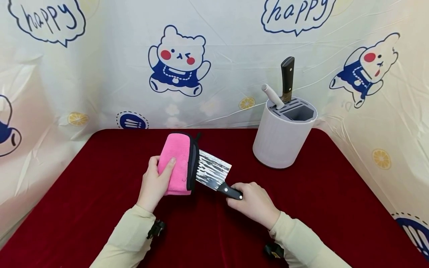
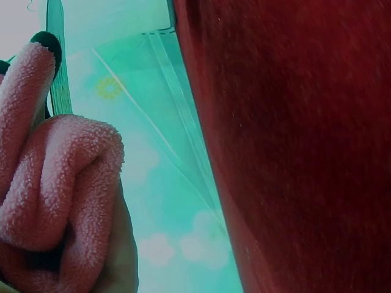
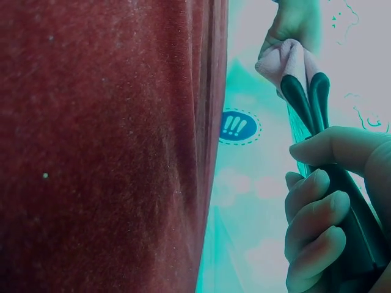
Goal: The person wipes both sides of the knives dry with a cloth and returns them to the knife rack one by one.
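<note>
A cleaver with a streaked, shiny blade and a black riveted handle is held above the table, the handle in my right hand. In the right wrist view, the fingers wrap round the black handle. My left hand grips a folded pink cloth with black edging, thumb on its near face. The cloth is folded over the blade's far part, which is hidden inside. Its fuzzy folds fill the left side of the left wrist view.
A white knife block stands at the back right of the red-covered table. In its slots are a black-handled knife and a white-handled tool. A printed curtain hangs right behind the table's back edge.
</note>
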Motion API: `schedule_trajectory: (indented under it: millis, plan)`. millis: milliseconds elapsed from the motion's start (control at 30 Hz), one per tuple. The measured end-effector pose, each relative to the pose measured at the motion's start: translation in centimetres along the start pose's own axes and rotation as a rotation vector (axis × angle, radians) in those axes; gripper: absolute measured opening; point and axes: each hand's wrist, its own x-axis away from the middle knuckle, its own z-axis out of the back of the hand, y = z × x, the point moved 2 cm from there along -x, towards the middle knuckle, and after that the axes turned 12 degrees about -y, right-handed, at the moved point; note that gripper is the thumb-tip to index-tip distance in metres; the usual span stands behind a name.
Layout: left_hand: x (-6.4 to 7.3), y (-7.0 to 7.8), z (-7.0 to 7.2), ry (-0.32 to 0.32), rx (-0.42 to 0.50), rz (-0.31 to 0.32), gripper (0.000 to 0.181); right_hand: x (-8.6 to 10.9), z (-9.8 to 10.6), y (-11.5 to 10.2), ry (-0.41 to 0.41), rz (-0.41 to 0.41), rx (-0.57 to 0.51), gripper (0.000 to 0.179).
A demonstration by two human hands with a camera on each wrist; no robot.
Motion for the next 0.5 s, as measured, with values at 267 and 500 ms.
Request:
schedule_trajectory:
  millis: [267, 500]
  plan:
    - [-0.49, -0.75, 0.49, 0.032, 0.000, -0.006, 0.065, 0.21, -0.02, 0.03, -0.001, 0.004, 0.009, 0.008]
    - [-0.55, -1.04, 0.79, 0.043, 0.020, -0.013, 0.063, 0.35, -0.07, 0.11, -0.004, -0.004, 0.008, 0.011]
